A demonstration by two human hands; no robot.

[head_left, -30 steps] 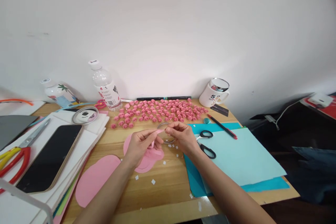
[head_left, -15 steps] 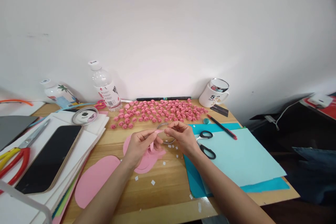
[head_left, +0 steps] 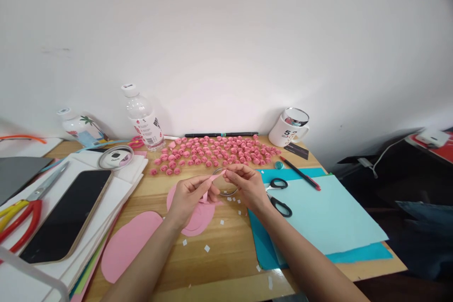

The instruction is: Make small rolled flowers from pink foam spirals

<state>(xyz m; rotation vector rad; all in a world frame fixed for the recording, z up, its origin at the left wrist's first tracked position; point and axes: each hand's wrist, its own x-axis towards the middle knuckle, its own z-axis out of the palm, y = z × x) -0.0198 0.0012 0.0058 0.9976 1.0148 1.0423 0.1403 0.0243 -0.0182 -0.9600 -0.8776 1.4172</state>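
Note:
My left hand and my right hand meet over the middle of the wooden desk. Both pinch a narrow pink paper strip that runs between the fingertips and curls down beneath my left hand. Under the hands lies a pink paper cut-out, and a clear round ring rests just behind my right fingers. Many small pink paper rosettes are spread in a band along the back of the desk.
Black-handled scissors lie on light blue paper sheets at right, beside a red pencil and a white mug. At left sit a phone, red scissors, a tape roll and two bottles.
The hands have barely moved; the fingers shift slightly on the pink strip. The camera has tipped a little, so everything sits slightly lower in view.

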